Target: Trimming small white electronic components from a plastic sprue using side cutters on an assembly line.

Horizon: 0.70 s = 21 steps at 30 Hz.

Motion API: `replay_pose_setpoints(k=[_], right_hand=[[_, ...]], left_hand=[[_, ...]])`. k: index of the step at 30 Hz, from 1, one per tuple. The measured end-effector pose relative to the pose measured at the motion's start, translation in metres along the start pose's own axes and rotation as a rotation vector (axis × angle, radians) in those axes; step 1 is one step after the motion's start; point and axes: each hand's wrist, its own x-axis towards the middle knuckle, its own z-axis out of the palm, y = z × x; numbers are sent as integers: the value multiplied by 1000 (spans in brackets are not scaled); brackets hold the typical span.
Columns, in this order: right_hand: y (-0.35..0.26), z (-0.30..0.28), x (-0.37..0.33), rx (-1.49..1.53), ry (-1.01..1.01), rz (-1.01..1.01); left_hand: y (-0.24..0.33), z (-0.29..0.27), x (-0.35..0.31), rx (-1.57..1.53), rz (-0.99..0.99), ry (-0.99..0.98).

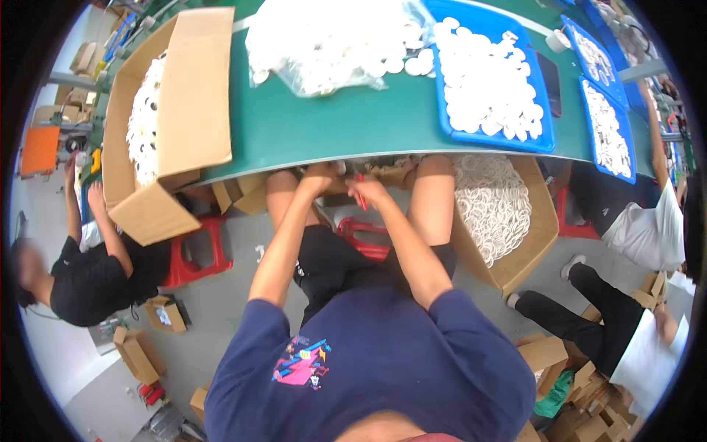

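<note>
Both of my hands are between my knees, just below the front edge of the green table [309, 136]. My right hand [372, 193] is closed around a slim red tool [361, 193], too small here to name its kind. Close beside it on the left, my left hand [318, 179] is closed with its fingers bent; a small pale piece seems to be at its fingertips, but I cannot make it out. Beside my right knee, an open cardboard box [541, 214] holds many white rings [492, 210].
On the table lie a clear bag of white round parts [331, 44], a blue tray [549, 129] of white discs and a dark phone [549, 85]. A large carton [195, 88] overhangs the left edge. More blue trays are at right. Co-workers sit on both sides; a red stool [195, 254] is at left.
</note>
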Motion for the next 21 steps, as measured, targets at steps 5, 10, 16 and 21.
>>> replay_pose_setpoints(k=[5, 10, 16, 21], right_hand=[[-9, -9, -123, 121, 27, -249], [25, -4, -130, 90, -56, -77], [26, -6, -127, 88, -43, -94], [20, -7, -132, 46, -45, -119]], left_hand=[[191, -92, -54, -403, 480, -102], [292, -134, 19, -307, 473, 369], [237, -136, 78, 197, 376, 691], [228, -139, 97, 130, 391, 599]])
